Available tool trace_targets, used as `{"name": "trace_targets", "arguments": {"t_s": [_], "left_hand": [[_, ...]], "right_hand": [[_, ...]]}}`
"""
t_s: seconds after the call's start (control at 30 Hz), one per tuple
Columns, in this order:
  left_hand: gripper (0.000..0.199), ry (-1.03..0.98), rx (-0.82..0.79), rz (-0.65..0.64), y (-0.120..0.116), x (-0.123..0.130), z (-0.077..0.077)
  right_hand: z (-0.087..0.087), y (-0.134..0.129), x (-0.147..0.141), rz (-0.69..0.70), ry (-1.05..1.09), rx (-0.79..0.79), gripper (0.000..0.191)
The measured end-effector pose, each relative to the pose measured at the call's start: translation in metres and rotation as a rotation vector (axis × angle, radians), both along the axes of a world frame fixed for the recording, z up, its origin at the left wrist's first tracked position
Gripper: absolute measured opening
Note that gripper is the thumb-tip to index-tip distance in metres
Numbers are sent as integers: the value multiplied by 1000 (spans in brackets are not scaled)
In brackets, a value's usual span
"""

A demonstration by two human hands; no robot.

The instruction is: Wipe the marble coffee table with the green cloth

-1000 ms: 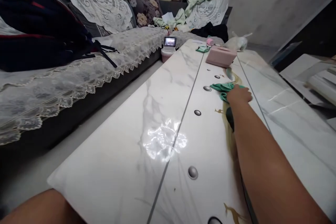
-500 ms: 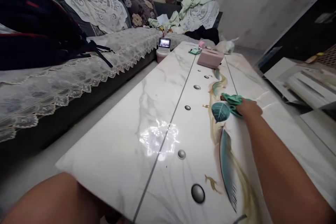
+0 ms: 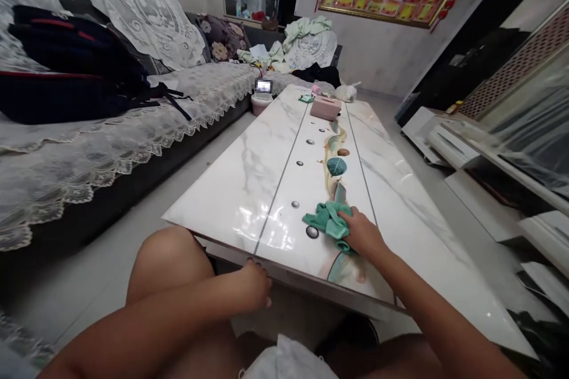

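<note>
My right hand is closed on a crumpled green cloth, which lies against the top of a glossy white marble-patterned table near its front end. Part of the cloth spreads out to the left of the fingers, beside a printed grey oval. My left hand is at the table's near edge, its fingers curled against the rim and partly hidden. Printed leaves, pebbles and golden ribbons run along the table's middle strip.
Toward the table's far end stand a pink box and a plastic bag. A lace-covered sofa with a dark backpack runs along the left. A small screen device sits beside the sofa. White cabinets line the right.
My right hand has drawn the green cloth from mid-table toward the near end. My left hand has come into view at the front edge. The camera view has pulled back and shifted.
</note>
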State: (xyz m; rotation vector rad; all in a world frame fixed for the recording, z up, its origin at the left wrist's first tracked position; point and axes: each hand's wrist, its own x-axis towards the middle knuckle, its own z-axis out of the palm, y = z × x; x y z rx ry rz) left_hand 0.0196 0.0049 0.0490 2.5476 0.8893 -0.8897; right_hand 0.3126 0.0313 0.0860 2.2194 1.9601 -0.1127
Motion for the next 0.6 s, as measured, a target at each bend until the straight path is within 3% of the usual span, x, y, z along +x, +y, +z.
{"name": "trace_targets", "arguments": {"t_s": [0.1, 0.17, 0.33, 0.47, 0.6], "left_hand": [[51, 21, -42, -11, -5, 1, 18], [51, 19, -65, -15, -8, 0, 24], [53, 22, -51, 48, -10, -2, 28], [57, 44, -100, 55, -16, 0, 35], [69, 40, -322, 47, -18, 1, 34]], "right_hand": [[-3, -59, 6, 32, 14, -44, 50], [-9, -92, 27, 16, 18, -43, 55], [-31, -140, 93, -35, 14, 74, 63], [-46, -128, 103, 119, 132, 181, 49], [-43, -63, 94, -74, 86, 230, 46]]}}
